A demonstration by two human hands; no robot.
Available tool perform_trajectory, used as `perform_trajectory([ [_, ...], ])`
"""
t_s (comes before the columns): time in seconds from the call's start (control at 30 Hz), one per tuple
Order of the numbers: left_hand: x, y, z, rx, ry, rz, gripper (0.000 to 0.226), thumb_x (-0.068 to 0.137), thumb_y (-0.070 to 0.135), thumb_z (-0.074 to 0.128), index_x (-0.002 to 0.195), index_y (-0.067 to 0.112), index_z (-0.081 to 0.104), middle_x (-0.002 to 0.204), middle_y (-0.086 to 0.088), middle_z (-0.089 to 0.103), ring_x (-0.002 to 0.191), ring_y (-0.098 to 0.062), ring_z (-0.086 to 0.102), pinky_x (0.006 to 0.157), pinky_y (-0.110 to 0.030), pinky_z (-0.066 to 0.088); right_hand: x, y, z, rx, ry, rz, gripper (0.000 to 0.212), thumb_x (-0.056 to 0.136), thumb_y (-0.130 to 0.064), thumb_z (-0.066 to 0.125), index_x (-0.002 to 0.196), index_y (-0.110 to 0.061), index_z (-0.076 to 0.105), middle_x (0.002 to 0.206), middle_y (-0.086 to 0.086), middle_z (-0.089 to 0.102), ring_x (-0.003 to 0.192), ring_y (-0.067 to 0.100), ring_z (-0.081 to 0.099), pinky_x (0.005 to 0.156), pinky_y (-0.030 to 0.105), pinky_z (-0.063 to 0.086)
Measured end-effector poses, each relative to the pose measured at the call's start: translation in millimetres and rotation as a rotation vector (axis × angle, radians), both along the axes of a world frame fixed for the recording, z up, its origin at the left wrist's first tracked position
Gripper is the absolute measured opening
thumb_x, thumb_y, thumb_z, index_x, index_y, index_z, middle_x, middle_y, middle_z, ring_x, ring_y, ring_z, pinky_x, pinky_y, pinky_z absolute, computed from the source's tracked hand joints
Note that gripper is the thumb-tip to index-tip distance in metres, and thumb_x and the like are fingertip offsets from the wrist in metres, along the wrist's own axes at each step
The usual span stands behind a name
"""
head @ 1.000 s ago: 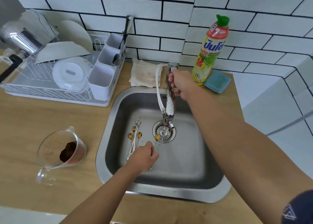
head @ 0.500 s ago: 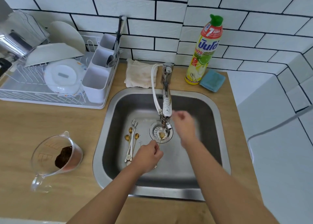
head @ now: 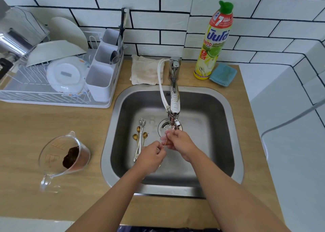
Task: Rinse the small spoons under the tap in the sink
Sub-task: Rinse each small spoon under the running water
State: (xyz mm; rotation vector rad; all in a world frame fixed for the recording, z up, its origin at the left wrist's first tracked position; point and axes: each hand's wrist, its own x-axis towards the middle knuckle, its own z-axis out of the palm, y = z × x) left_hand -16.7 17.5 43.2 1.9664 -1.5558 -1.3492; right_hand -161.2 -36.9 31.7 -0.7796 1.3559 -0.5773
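Stainless steel sink (head: 228, 144) set into the wooden tabletop (head: 44, 126), near its rear edge. Both hands over the drain, under the tap (head: 174, 98) spout. Left hand (head: 151, 157): fingers curled, pinching the thin handle of one small spoon (head: 165, 145). Right hand (head: 181, 143): fingers curled around that spoon's bowl end, which is hidden; water blur at the fingertips. Remaining small spoons (head: 139, 138), gold and silver, lie bunched on the sink floor, left of the drain. Measuring jug (head: 65, 158) holding a brown lump stands on the tabletop left of the sink. Dish rack (head: 52, 84) at rear left; detergent bottle (head: 213, 43) and blue sponge (head: 223, 75) at rear right.
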Motion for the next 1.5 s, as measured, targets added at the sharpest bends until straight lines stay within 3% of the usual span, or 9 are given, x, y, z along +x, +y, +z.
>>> perform_trajectory([
  [0.1, -0.3, 0.2, 0.1, -0.011, -0.053, -0.051, 0.013, 0.094, 0.028, 0.051, 0.092, 0.019, 0.060, 0.065, -0.004, 0.071, 0.064, -0.022, 0.058, 0.061, -0.034, 0.048, -0.1, 3.8, -4.1, -0.010, 0.028, -0.008, 0.006, 0.098, -0.018, 0.066, 0.103, -0.015, 0.070, 0.088, 0.000, 0.079, 0.075, 0.011, 0.073, 0.067, 0.024, 0.051],
  [0.23, -1.4, 0.9, 0.2, -0.084, -0.111, -0.104, 0.012, 0.094, 0.030, 0.051, 0.089, 0.022, 0.059, 0.056, 0.002, 0.063, 0.062, -0.020, 0.055, 0.058, -0.032, 0.041, -2.0, 2.7, -2.9, -0.037, 0.047, -0.094, 0.023, 0.105, -0.025, 0.055, 0.091, -0.015, 0.071, 0.081, 0.003, 0.080, 0.069, 0.013, 0.076, 0.064, 0.025, 0.052],
  [0.37, -1.4, -0.6, 0.6, -0.122, -0.147, -0.113, 0.010, 0.095, 0.027, 0.051, 0.092, 0.020, 0.057, 0.059, 0.001, 0.062, 0.064, -0.023, 0.056, 0.060, -0.035, 0.042, 0.0, 5.0, -0.1, -0.058, 0.000, -0.045, 0.007, 0.099, -0.020, 0.064, 0.095, -0.021, 0.069, 0.084, -0.005, 0.081, 0.076, 0.010, 0.076, 0.065, 0.022, 0.051],
  [0.57, 2.7, -0.9, 0.2, -0.174, -0.165, -0.129, 0.007, 0.094, 0.026, 0.052, 0.087, 0.025, 0.052, 0.053, 0.006, 0.054, 0.055, -0.012, 0.051, 0.051, -0.030, 0.034, 1.6, 0.4, 1.3, -0.056, -0.027, -0.067, 0.019, 0.106, -0.021, 0.053, 0.095, -0.015, 0.068, 0.085, -0.002, 0.081, 0.077, 0.013, 0.078, 0.067, 0.025, 0.054],
  [0.67, 3.4, 0.0, -2.4, -0.180, -0.174, -0.134, 0.006, 0.095, 0.027, 0.051, 0.091, 0.024, 0.052, 0.056, 0.003, 0.056, 0.058, -0.018, 0.054, 0.055, -0.034, 0.041, 4.4, 1.8, -1.4, -0.081, 0.008, -0.051, 0.009, 0.099, -0.021, 0.065, 0.092, -0.016, 0.069, 0.081, -0.001, 0.080, 0.073, 0.012, 0.077, 0.065, 0.025, 0.052],
  [0.8, 2.8, -0.1, -2.9, -0.197, -0.180, -0.142, 0.007, 0.097, 0.028, 0.050, 0.093, 0.022, 0.051, 0.062, 0.002, 0.059, 0.062, -0.023, 0.058, 0.058, -0.038, 0.046, 7.9, -0.5, -2.2, -0.109, 0.026, -0.097, 0.024, 0.107, -0.024, 0.051, 0.092, -0.016, 0.069, 0.084, 0.001, 0.081, 0.069, 0.010, 0.076, 0.065, 0.026, 0.053],
  [0.9, 1.9, -1.3, -1.9, -0.193, -0.186, -0.142, 0.006, 0.098, 0.027, 0.048, 0.095, 0.022, 0.049, 0.066, -0.001, 0.060, 0.064, -0.026, 0.059, 0.059, -0.042, 0.049, 11.3, 2.6, -2.0, -0.111, 0.021, -0.054, 0.008, 0.100, -0.021, 0.060, 0.098, -0.024, 0.067, 0.091, -0.006, 0.081, 0.075, 0.009, 0.076, 0.070, 0.028, 0.050],
  [1.33, 1.7, -4.0, 0.5, -0.193, -0.231, -0.190, 0.008, 0.100, 0.030, 0.046, 0.096, 0.024, 0.048, 0.067, 0.000, 0.060, 0.061, -0.023, 0.058, 0.056, -0.039, 0.048, 7.3, 1.1, 2.9, -0.129, 0.019, -0.101, 0.022, 0.107, -0.024, 0.050, 0.095, -0.021, 0.068, 0.085, -0.008, 0.081, 0.072, 0.009, 0.077, 0.070, 0.027, 0.050],
  [1.5, 1.9, -2.3, -1.2, -0.206, -0.223, -0.198, 0.007, 0.100, 0.030, 0.045, 0.095, 0.026, 0.045, 0.062, 0.003, 0.057, 0.057, -0.019, 0.054, 0.052, -0.033, 0.040, 7.4, 2.6, 2.9, -0.166, 0.048, -0.118, 0.012, 0.099, -0.025, 0.064, 0.090, -0.021, 0.069, 0.079, -0.003, 0.080, 0.068, 0.010, 0.076, 0.063, 0.023, 0.050],
])
